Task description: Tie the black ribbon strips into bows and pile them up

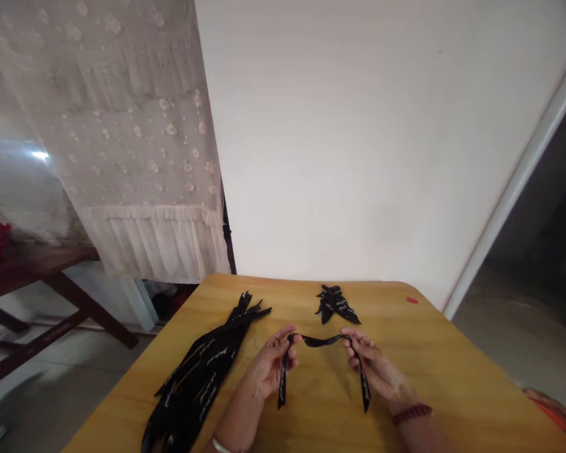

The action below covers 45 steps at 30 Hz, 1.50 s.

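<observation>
My left hand point(268, 370) and my right hand point(375, 372) hover over a yellow wooden table point(358, 377), pinching a black ribbon with white lettering point(323, 341) between them. The ribbon arches across the gap, and its ends hang down past each hand. Beside my left hand lies a long bundle of similar black ribbons point(202, 371). A small heap of shorter black ribbon pieces point(336, 305) sits ahead of my hands, near the table's far edge.
A small red item point(411, 300) lies near the far right table edge. A white wall point(339, 138) and a lace curtain point(132, 138) rise behind the table. A dark wooden bench point(33, 270) with something red stands at left.
</observation>
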Motion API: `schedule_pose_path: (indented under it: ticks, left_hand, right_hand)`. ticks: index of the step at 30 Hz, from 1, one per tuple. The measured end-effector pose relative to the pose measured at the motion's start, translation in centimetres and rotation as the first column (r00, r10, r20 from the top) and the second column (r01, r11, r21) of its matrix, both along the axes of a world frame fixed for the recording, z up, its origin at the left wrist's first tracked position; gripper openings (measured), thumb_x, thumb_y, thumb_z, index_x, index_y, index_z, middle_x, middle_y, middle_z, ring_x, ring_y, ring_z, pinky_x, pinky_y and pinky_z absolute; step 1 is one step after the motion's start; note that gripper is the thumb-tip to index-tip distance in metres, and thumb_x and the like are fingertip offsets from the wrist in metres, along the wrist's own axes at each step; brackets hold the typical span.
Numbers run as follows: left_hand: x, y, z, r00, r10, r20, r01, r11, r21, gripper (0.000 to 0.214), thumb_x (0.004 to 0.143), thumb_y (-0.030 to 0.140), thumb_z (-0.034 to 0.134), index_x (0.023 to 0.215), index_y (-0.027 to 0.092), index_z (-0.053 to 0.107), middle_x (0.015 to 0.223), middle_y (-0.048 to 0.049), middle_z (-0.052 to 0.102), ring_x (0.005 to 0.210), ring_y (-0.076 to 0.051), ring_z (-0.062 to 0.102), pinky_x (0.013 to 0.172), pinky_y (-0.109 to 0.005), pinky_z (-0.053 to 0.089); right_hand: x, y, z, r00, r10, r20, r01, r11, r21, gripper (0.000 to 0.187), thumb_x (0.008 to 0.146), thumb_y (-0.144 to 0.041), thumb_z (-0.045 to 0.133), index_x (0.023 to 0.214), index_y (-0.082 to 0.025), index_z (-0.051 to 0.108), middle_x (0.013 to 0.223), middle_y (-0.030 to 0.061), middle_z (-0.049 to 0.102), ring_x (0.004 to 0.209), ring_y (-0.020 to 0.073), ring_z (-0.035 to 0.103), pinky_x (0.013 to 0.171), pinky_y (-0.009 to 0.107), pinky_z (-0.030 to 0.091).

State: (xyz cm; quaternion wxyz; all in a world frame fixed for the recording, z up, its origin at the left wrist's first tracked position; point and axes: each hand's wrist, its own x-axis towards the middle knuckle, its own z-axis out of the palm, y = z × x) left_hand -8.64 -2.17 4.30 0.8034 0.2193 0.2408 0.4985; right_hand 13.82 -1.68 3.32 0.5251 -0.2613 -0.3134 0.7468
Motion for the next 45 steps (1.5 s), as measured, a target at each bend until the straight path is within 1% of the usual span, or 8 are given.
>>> schedule_pose_path:
  ticks: [8, 15, 25, 31, 36, 40, 43, 45]
  left_hand:
    - [0.4, -0.2, -0.2, 0.998, -0.012, -0.061, 0.015, 0.998, 0.061, 0.02, 0.064, 0.008, 0.058, 0.082, 0.015, 0.058, 0.074, -0.0035, 0.06, 0.057, -0.01, 0.057, 0.054, -0.024, 0.046]
    - [0.6, -0.1, -0.3, 0.992, -0.107, -0.065, 0.115, 0.985, 0.132, 0.025, 0.065, 0.005, 0.055, 0.089, 0.013, 0.058, 0.073, -0.0038, 0.059, 0.068, -0.014, 0.057, 0.062, -0.028, 0.046]
    - [1.0, -0.1, -0.4, 0.982, -0.084, -0.17, 0.116, 0.975, 0.19, 0.01, 0.064, 0.011, 0.059, 0.074, 0.012, 0.059, 0.07, -0.006, 0.063, 0.065, -0.017, 0.059, 0.062, -0.029, 0.043]
    - [1.3, 0.1, -0.6, 0.979, -0.072, -0.191, 0.118, 0.964, 0.239, 0.008, 0.064, 0.011, 0.058, 0.072, 0.013, 0.057, 0.065, -0.0058, 0.063, 0.061, -0.016, 0.058, 0.062, -0.03, 0.041]
    - [1.5, 0.4, -0.4, 0.981, -0.02, -0.194, 0.071, 0.962, 0.262, 0.007, 0.062, 0.012, 0.059, 0.07, 0.013, 0.057, 0.063, -0.0046, 0.061, 0.061, -0.014, 0.057, 0.063, -0.028, 0.041]
    - [1.8, 0.7, -0.4, 0.973, 0.095, -0.211, -0.043, 0.971, 0.237, 0.01, 0.055, 0.01, 0.063, 0.065, 0.012, 0.06, 0.065, -0.0037, 0.061, 0.062, -0.012, 0.056, 0.063, -0.024, 0.041]
    - [1.9, 0.9, -0.3, 0.947, 0.199, -0.254, -0.132, 0.957, 0.259, 0.012, 0.052, 0.008, 0.064, 0.063, 0.012, 0.061, 0.068, -0.0018, 0.061, 0.06, -0.008, 0.054, 0.058, -0.018, 0.04]
    - [1.8, 0.9, -0.1, 0.935, 0.224, -0.275, -0.144, 0.948, 0.282, 0.012, 0.053, 0.007, 0.063, 0.063, 0.012, 0.061, 0.075, -0.0012, 0.061, 0.05, -0.003, 0.049, 0.047, -0.014, 0.036]
  right_hand:
    - [0.2, 0.1, -0.1, 1.0, 0.013, -0.009, -0.013, 1.0, 0.004, 0.022, 0.064, -0.014, 0.064, 0.085, -0.019, 0.061, 0.067, -0.0002, 0.056, 0.053, 0.0047, 0.049, 0.045, 0.012, 0.039]
    - [0.2, -0.2, 0.4, 1.0, 0.019, -0.02, -0.019, 0.999, 0.035, 0.022, 0.065, -0.016, 0.063, 0.087, -0.017, 0.061, 0.071, 0.0012, 0.058, 0.057, 0.0048, 0.051, 0.048, 0.012, 0.039]
    - [0.3, -0.1, 0.6, 0.996, 0.083, -0.028, -0.08, 0.992, 0.093, 0.034, 0.062, -0.013, 0.066, 0.095, -0.018, 0.058, 0.071, 0.0006, 0.058, 0.056, 0.0043, 0.051, 0.047, 0.012, 0.038]
    - [0.5, 0.0, 0.4, 0.994, 0.109, 0.009, -0.109, 0.988, 0.109, 0.027, 0.063, -0.014, 0.064, 0.089, -0.017, 0.059, 0.071, 0.0007, 0.058, 0.059, 0.005, 0.053, 0.049, 0.013, 0.039]
    - [0.3, 0.2, 0.0, 0.995, 0.082, 0.064, -0.09, 0.986, 0.142, 0.015, 0.065, -0.015, 0.063, 0.079, -0.018, 0.059, 0.068, -0.0002, 0.06, 0.058, 0.006, 0.055, 0.052, 0.015, 0.041]
    - [-0.1, 0.1, 0.5, 0.996, 0.043, 0.083, -0.056, 0.985, 0.165, 0.01, 0.066, -0.015, 0.062, 0.074, -0.018, 0.058, 0.066, -0.0007, 0.06, 0.056, 0.0058, 0.056, 0.051, 0.014, 0.041]
    - [-0.1, 0.0, 0.8, 0.996, 0.042, 0.076, -0.055, 0.984, 0.17, 0.017, 0.066, -0.016, 0.062, 0.082, -0.018, 0.058, 0.067, -0.0009, 0.06, 0.057, 0.0059, 0.056, 0.051, 0.014, 0.042]
    - [-0.1, -0.1, 1.0, 0.996, 0.045, 0.078, -0.058, 0.984, 0.166, 0.023, 0.066, -0.016, 0.062, 0.088, -0.018, 0.057, 0.068, -0.0007, 0.059, 0.058, 0.0059, 0.055, 0.051, 0.014, 0.042]
